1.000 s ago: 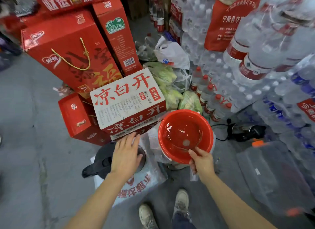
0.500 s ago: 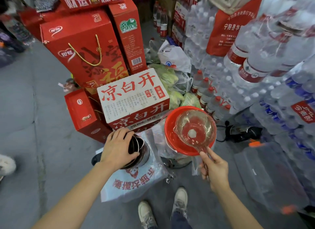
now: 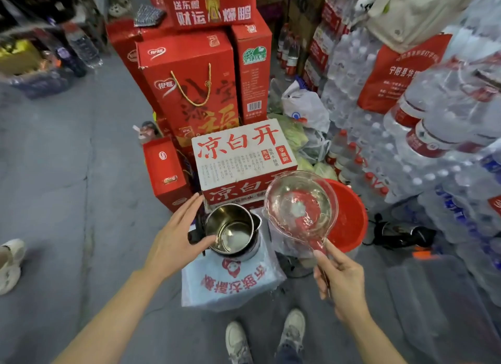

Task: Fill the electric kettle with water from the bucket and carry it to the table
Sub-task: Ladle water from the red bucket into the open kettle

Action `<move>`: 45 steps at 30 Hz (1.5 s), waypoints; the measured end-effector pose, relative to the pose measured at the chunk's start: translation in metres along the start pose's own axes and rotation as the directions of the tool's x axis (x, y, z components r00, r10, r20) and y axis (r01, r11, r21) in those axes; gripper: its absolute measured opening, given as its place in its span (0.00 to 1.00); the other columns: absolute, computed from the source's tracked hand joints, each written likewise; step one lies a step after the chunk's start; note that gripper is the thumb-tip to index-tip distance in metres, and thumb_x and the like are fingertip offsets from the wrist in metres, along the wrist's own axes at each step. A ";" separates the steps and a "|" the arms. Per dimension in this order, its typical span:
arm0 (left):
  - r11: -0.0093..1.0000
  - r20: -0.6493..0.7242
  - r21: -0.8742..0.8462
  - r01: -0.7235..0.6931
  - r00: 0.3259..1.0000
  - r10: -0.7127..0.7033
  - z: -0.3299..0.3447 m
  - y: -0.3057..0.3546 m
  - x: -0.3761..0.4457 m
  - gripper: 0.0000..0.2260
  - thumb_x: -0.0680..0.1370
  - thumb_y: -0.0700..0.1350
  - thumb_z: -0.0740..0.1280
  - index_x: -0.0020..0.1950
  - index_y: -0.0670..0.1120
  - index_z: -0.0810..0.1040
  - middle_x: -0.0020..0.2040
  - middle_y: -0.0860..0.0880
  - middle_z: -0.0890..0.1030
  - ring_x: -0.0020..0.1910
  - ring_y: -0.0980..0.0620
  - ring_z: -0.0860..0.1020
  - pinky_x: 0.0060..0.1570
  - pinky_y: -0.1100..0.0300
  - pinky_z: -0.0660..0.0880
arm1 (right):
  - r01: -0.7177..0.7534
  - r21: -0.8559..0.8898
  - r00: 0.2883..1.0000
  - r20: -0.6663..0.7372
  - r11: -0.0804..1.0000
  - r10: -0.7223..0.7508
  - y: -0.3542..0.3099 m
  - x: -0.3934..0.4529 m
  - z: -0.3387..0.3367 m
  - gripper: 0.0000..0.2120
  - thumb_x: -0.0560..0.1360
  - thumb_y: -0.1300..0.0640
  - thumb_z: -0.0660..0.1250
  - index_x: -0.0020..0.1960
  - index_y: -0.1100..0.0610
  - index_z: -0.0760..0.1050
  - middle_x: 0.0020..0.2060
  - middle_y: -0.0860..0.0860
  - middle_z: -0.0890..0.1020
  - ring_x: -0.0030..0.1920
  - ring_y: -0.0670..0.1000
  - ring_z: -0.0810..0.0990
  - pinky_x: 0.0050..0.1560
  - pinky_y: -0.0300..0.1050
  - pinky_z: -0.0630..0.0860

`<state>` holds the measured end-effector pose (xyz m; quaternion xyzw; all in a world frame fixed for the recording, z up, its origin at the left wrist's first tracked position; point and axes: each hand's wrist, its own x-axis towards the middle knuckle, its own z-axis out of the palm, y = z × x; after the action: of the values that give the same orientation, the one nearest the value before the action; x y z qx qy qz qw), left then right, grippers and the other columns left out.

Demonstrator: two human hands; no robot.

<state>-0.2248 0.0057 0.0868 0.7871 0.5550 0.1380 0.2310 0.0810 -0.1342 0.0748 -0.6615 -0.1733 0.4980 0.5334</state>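
A grey concrete floor (image 3: pixel 67 187) spreads left of the stacked red cartons (image 3: pixel 189 92); shrink-wrapped bottled water packs (image 3: pixel 406 152) tower to their right.

Kettle (image 3: pixel 233 232) handle mostly hidden behind left hand (image 3: pixel 176 239); ladle (image 3: pixel 301 209) handle buried in right hand (image 3: pixel 341 279); bucket (image 3: pixel 349 217) partly covered by the ladle bowl; bottle stacks (image 3: pixel 447 114) at right blurred, labels unreadable.
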 end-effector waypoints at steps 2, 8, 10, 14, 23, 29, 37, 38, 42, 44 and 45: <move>0.999 -0.019 -0.032 0.022 1.000 -0.022 -0.002 -0.004 -0.006 0.39 0.72 0.61 0.68 0.78 0.54 0.53 0.78 0.57 0.56 0.75 0.57 0.58 0.68 0.54 0.65 | 0.021 -0.022 0.999 0.034 1.000 -0.021 -0.001 -0.005 0.012 0.23 0.79 0.67 0.67 0.68 0.46 0.72 0.22 0.54 0.74 0.16 0.46 0.64 0.15 0.37 0.63; 0.990 -0.063 -0.101 0.104 0.992 -0.110 -0.001 -0.016 -0.016 0.38 0.75 0.49 0.70 0.79 0.52 0.52 0.76 0.58 0.55 0.74 0.53 0.61 0.68 0.56 0.64 | 0.065 -0.121 0.997 0.060 0.990 -0.059 0.007 -0.013 0.040 0.22 0.78 0.67 0.68 0.61 0.41 0.76 0.23 0.55 0.74 0.16 0.45 0.64 0.15 0.36 0.65; 0.985 -0.066 -0.126 0.117 0.990 -0.126 0.000 -0.017 -0.018 0.38 0.75 0.48 0.70 0.79 0.52 0.51 0.76 0.59 0.54 0.74 0.53 0.62 0.67 0.57 0.63 | 0.084 -0.185 0.996 0.053 0.979 -0.075 0.010 -0.013 0.045 0.24 0.78 0.65 0.69 0.68 0.44 0.73 0.22 0.54 0.74 0.17 0.46 0.64 0.16 0.37 0.66; 0.977 -0.062 -0.165 0.134 0.987 -0.146 0.002 -0.022 -0.020 0.38 0.76 0.48 0.69 0.79 0.54 0.50 0.78 0.57 0.55 0.73 0.54 0.63 0.66 0.57 0.65 | 0.125 -0.288 0.992 0.037 0.950 -0.120 0.016 -0.011 0.050 0.24 0.78 0.64 0.69 0.70 0.46 0.71 0.21 0.52 0.74 0.19 0.48 0.65 0.17 0.38 0.67; 0.973 -0.088 -0.195 0.122 0.986 -0.141 0.004 -0.026 -0.026 0.37 0.76 0.50 0.69 0.79 0.55 0.50 0.78 0.54 0.57 0.73 0.52 0.64 0.65 0.55 0.67 | 0.150 -0.495 0.982 -0.027 0.856 -0.187 0.017 -0.002 0.051 0.25 0.77 0.56 0.72 0.68 0.38 0.69 0.22 0.48 0.77 0.25 0.49 0.70 0.32 0.50 0.75; 0.971 -0.111 -0.186 0.148 0.979 -0.170 0.008 -0.026 -0.029 0.37 0.76 0.52 0.68 0.78 0.56 0.50 0.78 0.56 0.57 0.73 0.51 0.65 0.63 0.56 0.68 | 0.161 -0.600 0.970 -0.051 0.784 -0.238 0.020 0.001 0.057 0.23 0.76 0.52 0.73 0.71 0.47 0.75 0.32 0.60 0.84 0.30 0.52 0.74 0.41 0.61 0.81; 0.967 -0.109 -0.201 0.159 0.977 -0.184 0.007 -0.026 -0.031 0.36 0.76 0.53 0.68 0.78 0.55 0.51 0.78 0.53 0.58 0.73 0.49 0.65 0.65 0.49 0.70 | 0.260 -0.836 0.924 0.070 0.483 -0.375 0.010 -0.005 0.068 0.22 0.78 0.53 0.70 0.72 0.49 0.74 0.36 0.61 0.87 0.41 0.63 0.85 0.45 0.52 0.79; 0.966 -0.110 -0.204 0.158 0.977 -0.183 0.006 -0.025 -0.031 0.36 0.76 0.53 0.68 0.78 0.55 0.51 0.78 0.53 0.58 0.73 0.49 0.65 0.65 0.49 0.70 | 0.288 -0.855 0.910 0.105 0.431 -0.401 0.011 -0.005 0.069 0.23 0.78 0.53 0.71 0.72 0.50 0.75 0.33 0.60 0.86 0.37 0.62 0.85 0.40 0.51 0.80; 0.969 -0.123 -0.206 0.139 0.978 -0.167 0.007 -0.026 -0.034 0.36 0.76 0.54 0.67 0.78 0.56 0.51 0.78 0.55 0.57 0.72 0.51 0.66 0.64 0.50 0.72 | 0.404 -0.886 0.836 0.257 0.226 -0.485 0.018 -0.005 0.072 0.19 0.73 0.55 0.74 0.64 0.54 0.83 0.22 0.53 0.80 0.19 0.56 0.78 0.20 0.44 0.74; 0.968 -0.122 -0.204 0.145 0.977 -0.173 0.007 -0.025 -0.034 0.35 0.77 0.54 0.67 0.78 0.56 0.51 0.78 0.55 0.57 0.71 0.51 0.68 0.62 0.52 0.72 | 0.437 -0.893 0.778 0.314 0.109 -0.544 0.020 -0.003 0.073 0.20 0.75 0.49 0.64 0.61 0.54 0.84 0.25 0.52 0.82 0.18 0.55 0.77 0.18 0.44 0.72; 0.968 -0.122 -0.204 0.149 0.977 -0.176 0.008 -0.025 -0.034 0.35 0.76 0.54 0.67 0.78 0.56 0.51 0.78 0.56 0.57 0.70 0.51 0.69 0.61 0.53 0.72 | 0.445 -0.894 0.751 0.339 0.055 -0.566 0.021 -0.002 0.074 0.21 0.75 0.49 0.62 0.61 0.55 0.85 0.27 0.52 0.84 0.18 0.55 0.78 0.17 0.44 0.72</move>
<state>-0.2533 -0.0207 0.0687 0.7011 0.6163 0.2265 0.2780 0.0118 -0.1042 0.0618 -0.7600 -0.6240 0.0381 0.1774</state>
